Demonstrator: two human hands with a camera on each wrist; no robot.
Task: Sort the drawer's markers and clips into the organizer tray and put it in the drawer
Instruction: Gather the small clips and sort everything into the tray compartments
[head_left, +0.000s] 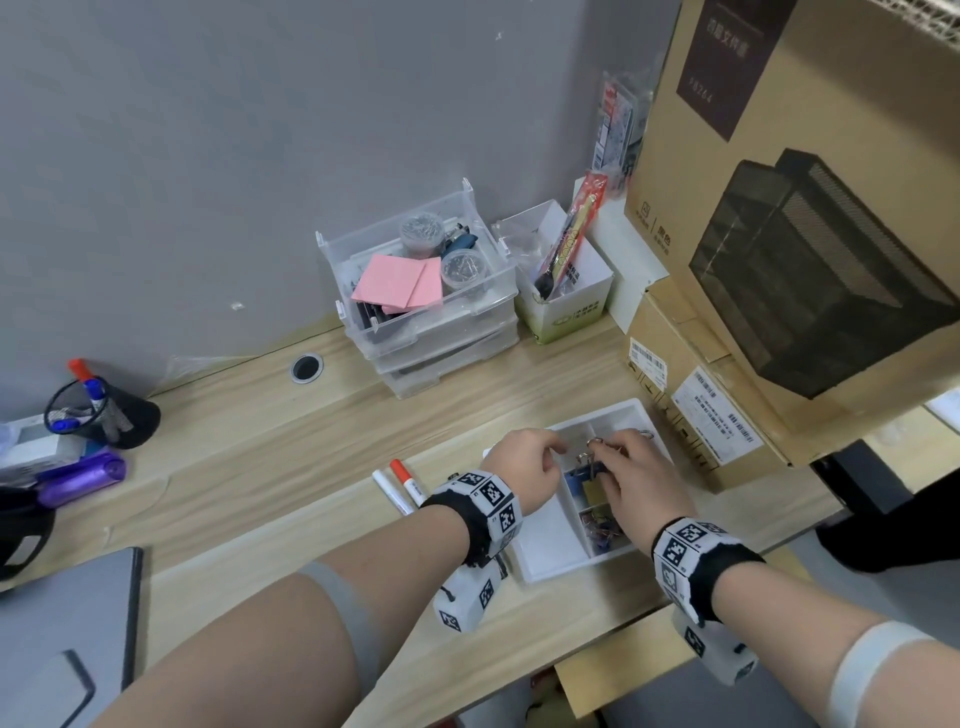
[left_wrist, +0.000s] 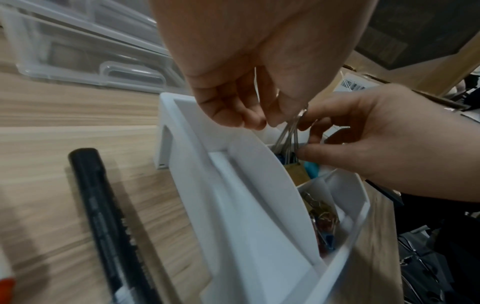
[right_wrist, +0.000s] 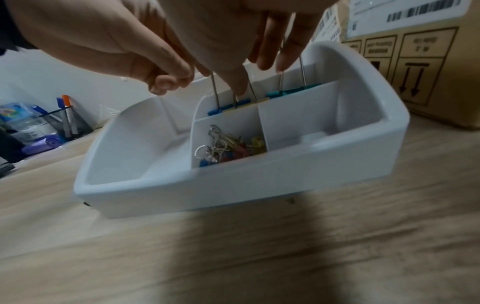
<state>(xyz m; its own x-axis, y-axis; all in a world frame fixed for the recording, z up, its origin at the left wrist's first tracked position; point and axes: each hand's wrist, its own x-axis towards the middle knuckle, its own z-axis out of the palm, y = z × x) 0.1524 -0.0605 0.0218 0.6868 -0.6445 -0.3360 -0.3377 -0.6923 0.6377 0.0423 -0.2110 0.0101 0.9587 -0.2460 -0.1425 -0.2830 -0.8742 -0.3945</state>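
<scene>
Binder clips in white tray

Head cam high, down; 2 wrist cams close; all share tray.

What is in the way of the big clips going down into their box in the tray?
Nothing visible blocks them. The right hand pinches the wire handles of the big binder clips, already low in a back compartment of the organizer tray. The left hand pinches a handle too. The small clips lie in the nearer compartment.
</scene>
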